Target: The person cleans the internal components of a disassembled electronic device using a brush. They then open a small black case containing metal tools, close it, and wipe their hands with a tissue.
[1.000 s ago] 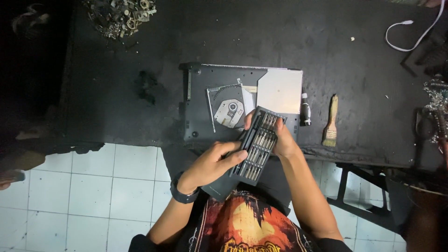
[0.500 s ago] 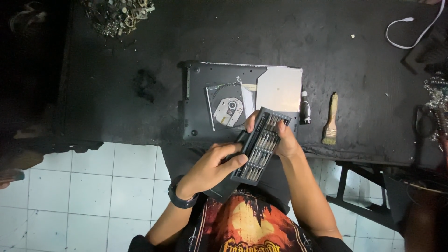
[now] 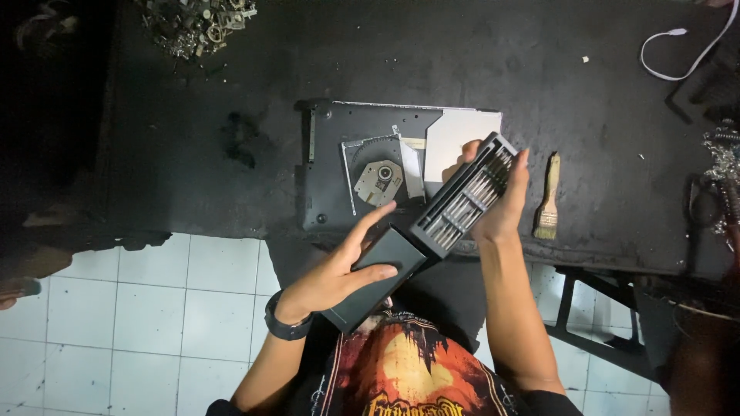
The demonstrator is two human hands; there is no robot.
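Here the person holds a screwdriver bit set in both hands, just above the near edge of the black table. The left hand grips the dark outer sleeve of the set, with the thumb on top and the fingers wrapped under it. The right hand holds the inner tray of bits, the fingers closed around its far end and its side, so the rows of metal bits face up. The tray is already pulled most of the way out of the sleeve, and only its near end seems to sit inside; no bit is taken out yet, as far as one can see.

On the table behind the hands lies a flat grey disc drive with its cover off, so the round inner part and a small metal plate are open to view. A white sheet lies over its right corner. A small brush with a wooden handle lies just beside the right hand. Further away there is a heap of small metal parts at the far left edge and a white cable at the far right. It looks that the opening of the drive is begun, and the tool is not chosen yet
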